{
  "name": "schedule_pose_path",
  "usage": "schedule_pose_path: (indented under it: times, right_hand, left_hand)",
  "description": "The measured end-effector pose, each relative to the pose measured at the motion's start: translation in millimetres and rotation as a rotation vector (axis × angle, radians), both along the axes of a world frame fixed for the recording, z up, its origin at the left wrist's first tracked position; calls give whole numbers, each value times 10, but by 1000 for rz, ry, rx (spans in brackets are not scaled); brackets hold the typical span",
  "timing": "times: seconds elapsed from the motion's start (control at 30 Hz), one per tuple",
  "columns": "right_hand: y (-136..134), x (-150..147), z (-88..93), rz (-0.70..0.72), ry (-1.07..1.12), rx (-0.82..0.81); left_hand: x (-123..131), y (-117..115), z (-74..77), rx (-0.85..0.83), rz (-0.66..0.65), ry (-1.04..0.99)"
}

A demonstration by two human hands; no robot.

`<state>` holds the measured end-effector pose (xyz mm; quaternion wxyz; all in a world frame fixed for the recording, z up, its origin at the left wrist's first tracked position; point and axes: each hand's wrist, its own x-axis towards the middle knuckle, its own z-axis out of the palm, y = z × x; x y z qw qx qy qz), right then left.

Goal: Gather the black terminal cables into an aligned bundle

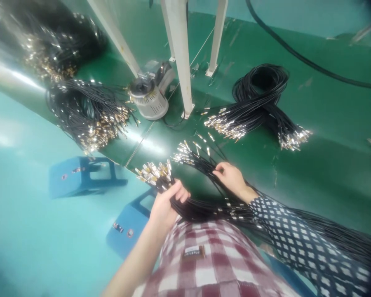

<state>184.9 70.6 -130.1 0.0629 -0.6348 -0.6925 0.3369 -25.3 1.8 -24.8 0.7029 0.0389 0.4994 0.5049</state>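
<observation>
My left hand (167,202) is closed around a bundle of thin black cables (204,208) just behind their gold and silver connector ends (154,173). My right hand (231,177), in a dotted dark sleeve, pinches a few cables of a second fan of the same bundle, whose metal tips (185,150) lie on the green table (327,165). The cables trail back over my checked apron toward the lower right.
A coiled cable bundle (259,103) with metal ends lies at the right of the table, two more (86,115) at the left. A grey tape dispenser (150,93) stands by white frame posts (179,53). Blue stools (83,175) stand on the teal floor.
</observation>
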Motion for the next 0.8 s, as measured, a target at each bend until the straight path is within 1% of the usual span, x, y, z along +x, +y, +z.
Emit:
schedule_pose_path:
  times: [0.13,0.23,0.33,0.4,0.5,0.53,0.6,0.7,0.8]
  right_hand:
    - [104,-162,-80,-8,48,21]
    - [193,-225,-100,-37,114,-2]
    - [226,-211,-48,-50,200,-43]
    - [196,-174,33,-55,251,-48]
    - [44,-46,227,-43,336,-69]
    - [-36,20,306,-28,395,-112]
    - [-226,176,464,-3,557,-251]
    - [-527,392,662,-26,766,-439]
    - [-768,499,766,-54,793,-466]
  left_hand:
    - [33,-7,50,-2,-4,13]
    - [47,-42,77,5,7,16]
    - [48,-71,78,19,13,25]
    - [46,-85,69,26,13,28]
    - [53,-100,63,24,17,38]
    - [61,-101,68,25,21,45]
    - [88,-95,95,33,24,56]
    - [147,-74,171,58,-4,57]
    - [214,-59,250,77,-38,66]
